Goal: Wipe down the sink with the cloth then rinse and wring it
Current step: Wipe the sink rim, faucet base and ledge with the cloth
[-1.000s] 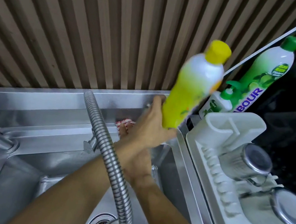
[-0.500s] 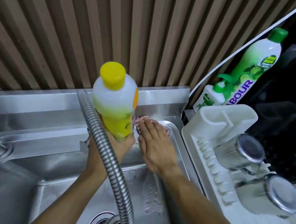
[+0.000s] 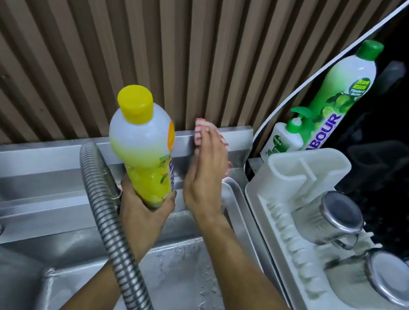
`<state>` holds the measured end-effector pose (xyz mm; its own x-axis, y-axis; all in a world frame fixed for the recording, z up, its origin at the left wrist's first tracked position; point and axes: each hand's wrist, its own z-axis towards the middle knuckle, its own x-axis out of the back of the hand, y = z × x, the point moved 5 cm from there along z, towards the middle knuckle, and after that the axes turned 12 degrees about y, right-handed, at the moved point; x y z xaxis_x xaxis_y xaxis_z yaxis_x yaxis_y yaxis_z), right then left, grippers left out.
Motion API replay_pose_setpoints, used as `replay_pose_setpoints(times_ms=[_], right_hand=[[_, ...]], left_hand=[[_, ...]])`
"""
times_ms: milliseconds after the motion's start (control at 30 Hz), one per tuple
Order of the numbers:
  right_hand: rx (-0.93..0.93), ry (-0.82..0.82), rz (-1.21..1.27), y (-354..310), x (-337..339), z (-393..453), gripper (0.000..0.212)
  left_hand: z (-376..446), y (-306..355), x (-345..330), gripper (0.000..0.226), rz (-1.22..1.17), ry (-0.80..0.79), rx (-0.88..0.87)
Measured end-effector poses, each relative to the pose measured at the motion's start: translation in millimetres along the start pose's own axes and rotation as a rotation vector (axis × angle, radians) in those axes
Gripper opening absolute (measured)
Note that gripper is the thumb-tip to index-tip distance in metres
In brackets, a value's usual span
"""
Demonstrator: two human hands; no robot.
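A red-and-white checked cloth lies against the steel back ledge of the sink. My right hand presses flat on the cloth with straight fingers, covering most of it. My left hand grips the base of a yellow-capped detergent bottle and holds it upright above the ledge, just left of the right hand. The wet steel sink basin lies below both arms.
A flexible metal faucet hose curves up in front of my left forearm. A white drying rack with two steel cups stands on the right. A green detergent bottle and a small pump bottle stand behind it. A ribbed wall panel rises behind the sink.
The yellow bottle passed from near the right side to my left hand and now stands left of the cloth. My right hand slid the cloth up onto the back ledge.
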<state>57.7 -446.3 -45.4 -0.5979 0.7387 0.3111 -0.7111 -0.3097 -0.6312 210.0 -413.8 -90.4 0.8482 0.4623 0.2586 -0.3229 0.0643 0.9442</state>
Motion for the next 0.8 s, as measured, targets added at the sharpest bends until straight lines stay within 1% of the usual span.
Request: replay_pose_setpoints(times_ms=[33, 67, 100, 133, 167, 200, 300, 333, 367, 433, 467, 500, 533, 567, 633, 667, 700, 733, 767, 800], right_hand=[[0.147, -0.158, -0.031, -4, -16, -2, 0.057], [0.292, -0.280, -0.065, -4, -26, -5, 0.061], [0.418, -0.346, -0.111, 1, -30, -4, 0.062], [0.508, -0.375, -0.159, 8, -29, 0, 0.063], [0.539, -0.370, -0.201, 18, -24, 8, 0.063], [0.481, -0.330, -0.243, 29, -16, 15, 0.063], [0.018, -0.076, -0.260, 49, 4, 23, 0.054], [-0.022, -0.069, -0.246, 42, -3, 17, 0.054], [0.044, -0.121, -0.234, 31, -15, 7, 0.057], [0.303, -0.303, -0.170, 14, -36, -14, 0.064], [0.381, -0.346, -0.155, 14, -36, -18, 0.064], [0.398, -0.324, -0.170, 19, -31, -16, 0.063], [0.342, -0.263, -0.201, 28, -24, -11, 0.063], [0.209, -0.177, -0.232, 40, -16, -5, 0.062], [-0.188, 0.009, -0.222, 63, 3, 7, 0.065], [-0.343, 0.077, -0.168, 70, 9, 10, 0.069], [-0.448, 0.126, -0.100, 73, 11, 11, 0.072], [-0.536, 0.145, -0.044, 73, 9, 9, 0.073], [-0.616, 0.121, -0.023, 70, 5, 3, 0.075], [-0.691, 0.039, -0.034, 63, -1, -6, 0.077]], left_hand=[[-1, -1, 0, 0.093, -0.010, 0.002, 0.013], [-1, -2, 0, 0.093, -0.010, 0.004, 0.018], [0, -4, 1, 0.092, -0.004, 0.004, 0.018], [0, -5, 2, 0.091, 0.004, 0.001, 0.017], [0, -7, 2, 0.090, 0.013, -0.003, 0.015], [0, -9, 2, 0.088, 0.023, -0.005, 0.014], [-1, -8, 2, 0.085, 0.028, 0.013, 0.018], [-3, -6, 2, 0.084, 0.022, 0.019, 0.019], [-4, -5, 1, 0.082, 0.010, 0.022, 0.023], [-8, -7, 1, 0.079, -0.021, 0.013, 0.042], [-9, -9, 1, 0.078, -0.030, 0.003, 0.047], [-9, -10, 1, 0.075, -0.023, -0.010, 0.044], [-10, -11, 1, 0.072, -0.006, -0.026, 0.036], [-9, -11, 1, 0.069, 0.016, -0.041, 0.028], [-9, -8, 2, 0.067, 0.047, -0.059, 0.015], [-8, -7, 3, 0.068, 0.053, -0.061, 0.012], [-8, -7, 3, 0.071, 0.052, -0.063, 0.012], [-8, -7, 3, 0.073, 0.053, -0.065, 0.015], [-8, -7, 3, 0.075, 0.053, -0.066, 0.019], [-9, -7, 3, 0.077, 0.054, -0.062, 0.025]])
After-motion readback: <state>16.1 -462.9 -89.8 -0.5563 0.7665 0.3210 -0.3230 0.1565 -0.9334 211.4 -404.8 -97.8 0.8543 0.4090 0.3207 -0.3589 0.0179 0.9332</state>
